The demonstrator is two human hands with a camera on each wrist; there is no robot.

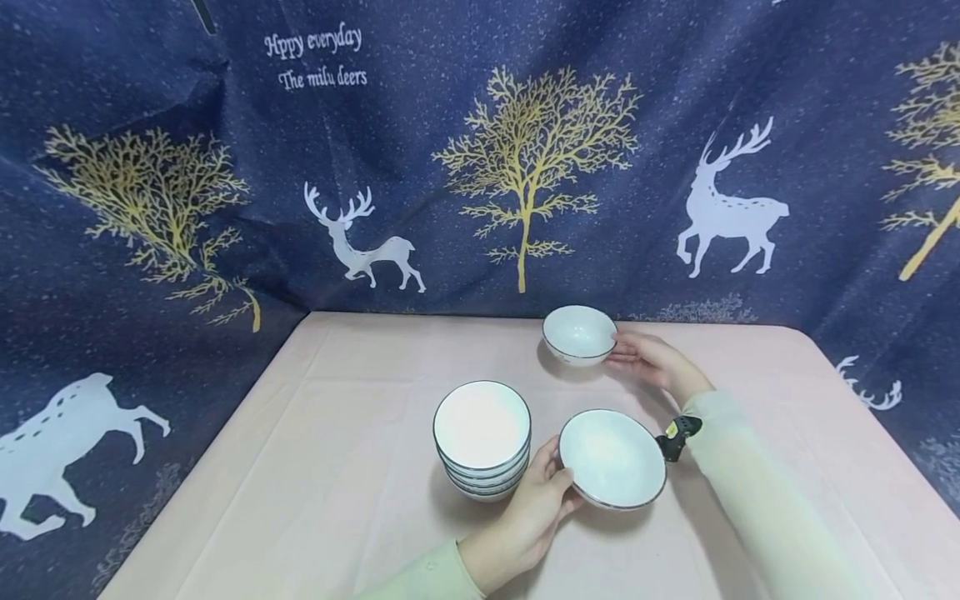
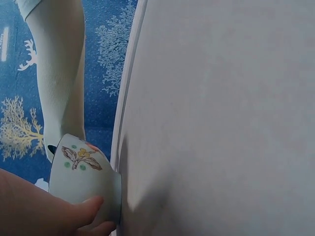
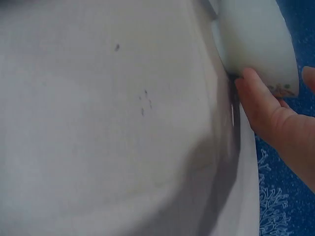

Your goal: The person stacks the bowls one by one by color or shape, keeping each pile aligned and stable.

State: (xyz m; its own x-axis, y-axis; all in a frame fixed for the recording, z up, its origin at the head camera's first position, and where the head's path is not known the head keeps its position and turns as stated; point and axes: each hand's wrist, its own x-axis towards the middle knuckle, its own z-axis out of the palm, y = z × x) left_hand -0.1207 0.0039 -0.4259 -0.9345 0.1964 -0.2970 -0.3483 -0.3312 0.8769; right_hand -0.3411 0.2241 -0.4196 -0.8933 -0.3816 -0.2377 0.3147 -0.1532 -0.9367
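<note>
My left hand (image 1: 531, 518) grips the near side of a white bowl (image 1: 612, 460), thumb at its dark rim and fingers under its wall. The left wrist view shows flower decoration on the outside of this bowl (image 2: 81, 184). Farther back, my right hand (image 1: 647, 358) holds a second white bowl (image 1: 579, 335) by its right side. Up close, the fingers (image 3: 256, 91) lie along the lower wall of that bowl (image 3: 258, 42), with the thumb by the rim. Just left of my left hand stands a stack of several matching bowls (image 1: 482, 427).
A pale pink cloth (image 1: 360, 467) covers the table. Behind it hangs a dark blue curtain (image 1: 465, 250) with deer and golden trees. The stack stands close beside the left hand, and the right forearm (image 1: 757, 492) reaches along the right side.
</note>
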